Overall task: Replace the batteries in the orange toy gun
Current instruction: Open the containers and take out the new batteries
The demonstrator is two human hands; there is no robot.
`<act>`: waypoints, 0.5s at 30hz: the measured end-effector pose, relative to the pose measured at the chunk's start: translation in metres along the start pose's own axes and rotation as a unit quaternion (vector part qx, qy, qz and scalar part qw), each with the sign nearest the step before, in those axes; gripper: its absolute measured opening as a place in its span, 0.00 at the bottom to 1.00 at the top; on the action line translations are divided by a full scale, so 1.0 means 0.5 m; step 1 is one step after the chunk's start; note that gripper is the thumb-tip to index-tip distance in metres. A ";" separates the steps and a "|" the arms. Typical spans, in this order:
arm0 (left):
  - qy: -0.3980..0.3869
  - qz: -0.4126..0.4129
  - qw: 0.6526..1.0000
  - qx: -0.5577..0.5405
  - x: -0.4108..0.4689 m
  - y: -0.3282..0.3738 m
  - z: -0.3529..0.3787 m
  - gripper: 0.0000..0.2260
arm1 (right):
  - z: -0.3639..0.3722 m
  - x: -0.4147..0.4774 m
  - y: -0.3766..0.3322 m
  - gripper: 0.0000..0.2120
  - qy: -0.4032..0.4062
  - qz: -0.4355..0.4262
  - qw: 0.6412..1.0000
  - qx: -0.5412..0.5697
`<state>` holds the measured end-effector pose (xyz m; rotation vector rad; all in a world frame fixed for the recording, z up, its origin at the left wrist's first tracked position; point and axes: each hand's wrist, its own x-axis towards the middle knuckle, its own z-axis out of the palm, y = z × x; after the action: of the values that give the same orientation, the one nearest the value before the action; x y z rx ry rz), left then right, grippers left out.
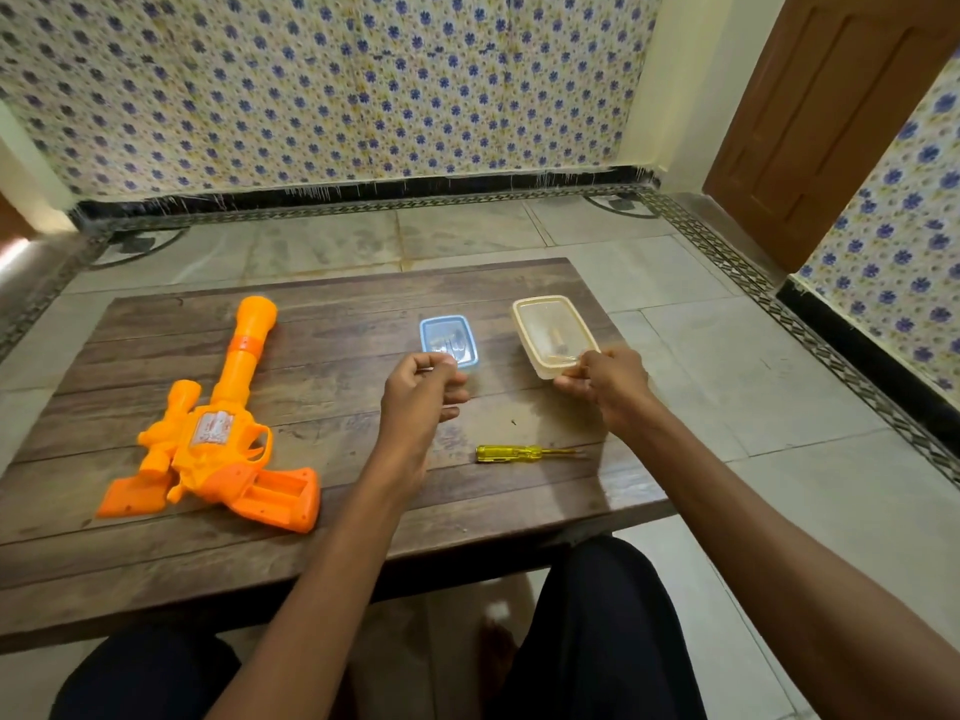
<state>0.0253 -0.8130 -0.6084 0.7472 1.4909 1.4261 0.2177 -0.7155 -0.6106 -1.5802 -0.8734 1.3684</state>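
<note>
The orange toy gun (218, 439) lies on the left of the wooden table (322, 543), its grip compartment (275, 488) open and facing up. A small blue box (448, 339) with batteries inside stands mid-table. My left hand (418, 389) hovers just in front of it, fingers curled round something small that I cannot make out. My right hand (605, 384) grips the near edge of a cream plastic box (553, 332), which is tilted up. A yellow screwdriver (524, 453) lies between my forearms.
The low table stands on a tiled floor (727, 356). A patterned wall runs behind it and a brown door (831, 122) is at the right. My knees are under the table's near edge.
</note>
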 end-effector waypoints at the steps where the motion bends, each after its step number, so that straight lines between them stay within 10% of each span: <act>1: 0.002 -0.004 1.000 -0.002 0.002 -0.004 -0.004 0.03 | 0.007 0.011 0.001 0.09 0.005 0.009 1.000 0.009; 11: 0.025 -0.005 1.000 -0.013 0.025 -0.011 -0.029 0.06 | 0.008 0.032 0.006 0.12 0.017 0.030 0.995 0.091; 15: 0.023 -0.002 1.000 -0.017 0.021 -0.014 -0.037 0.06 | 0.001 -0.010 0.024 0.11 0.145 -0.111 0.978 -0.098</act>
<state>0.0053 -0.8124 -0.6188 0.6929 1.4994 1.4708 0.2162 -0.7245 -0.6196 -1.7182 -0.9920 0.8900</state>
